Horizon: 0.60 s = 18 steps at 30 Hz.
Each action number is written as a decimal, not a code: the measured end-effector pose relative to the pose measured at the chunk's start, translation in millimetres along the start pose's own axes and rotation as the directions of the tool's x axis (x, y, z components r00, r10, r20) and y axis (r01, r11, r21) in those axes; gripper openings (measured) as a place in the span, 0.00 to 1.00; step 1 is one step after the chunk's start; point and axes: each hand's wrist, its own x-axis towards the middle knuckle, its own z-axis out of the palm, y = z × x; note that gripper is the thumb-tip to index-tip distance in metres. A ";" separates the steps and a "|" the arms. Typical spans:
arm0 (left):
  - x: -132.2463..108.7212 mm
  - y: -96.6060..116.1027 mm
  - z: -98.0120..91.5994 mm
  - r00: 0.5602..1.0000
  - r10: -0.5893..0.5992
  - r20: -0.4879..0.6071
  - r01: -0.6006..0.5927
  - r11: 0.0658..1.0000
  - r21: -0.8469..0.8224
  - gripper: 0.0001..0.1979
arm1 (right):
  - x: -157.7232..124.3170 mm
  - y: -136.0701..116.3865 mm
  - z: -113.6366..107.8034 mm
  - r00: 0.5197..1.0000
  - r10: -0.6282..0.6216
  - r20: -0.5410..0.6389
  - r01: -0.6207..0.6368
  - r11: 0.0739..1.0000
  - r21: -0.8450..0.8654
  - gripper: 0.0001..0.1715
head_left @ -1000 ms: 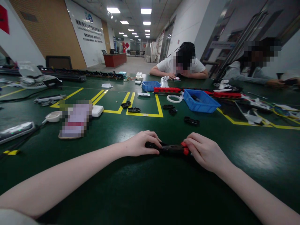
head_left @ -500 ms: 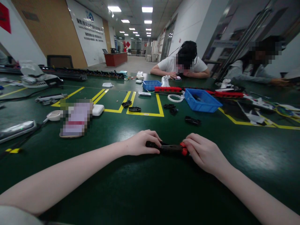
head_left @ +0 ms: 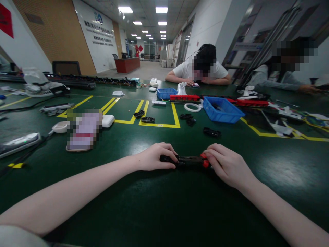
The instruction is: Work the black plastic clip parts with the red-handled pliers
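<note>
A flat black part with a red end lies on the green table in front of me. My left hand is curled over its left end, fingers closed on it. My right hand grips the right end, with fingertips pinched around the red piece. Both hands rest on the table surface. The middle of the black part shows between the two hands.
Loose black parts lie beyond my hands, near yellow floor-tape lines. A blue bin, a smaller blue bin, a white ring and red strips stand farther back. Two other people sit at the table's far side.
My right hand has shifted slightly right along the part's red end. The left hand and the part stay where they were.
</note>
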 end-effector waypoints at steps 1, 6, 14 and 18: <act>0.0 -0.1 0.0 1.000 -0.004 0.001 0.004 1.000 -0.003 0.09 | 0.2 2.1 0.7 1.000 0.015 -0.004 -0.015 1.000 -0.001 0.18; -0.3 -0.9 -0.1 1.000 -0.018 0.003 0.018 1.000 0.004 0.09 | 2.5 13.7 5.2 0.998 0.064 0.022 -0.064 0.998 0.000 0.18; 1.0 -4.4 -1.9 1.000 0.019 -0.003 -0.018 0.999 0.039 0.10 | -3.9 54.3 21.8 0.998 -0.038 -0.051 0.039 0.999 0.025 0.16; 0.8 -5.0 -2.4 1.000 -0.018 0.009 0.018 1.000 0.018 0.09 | -15.8 83.2 28.9 0.999 -0.050 -0.011 0.050 0.999 0.018 0.34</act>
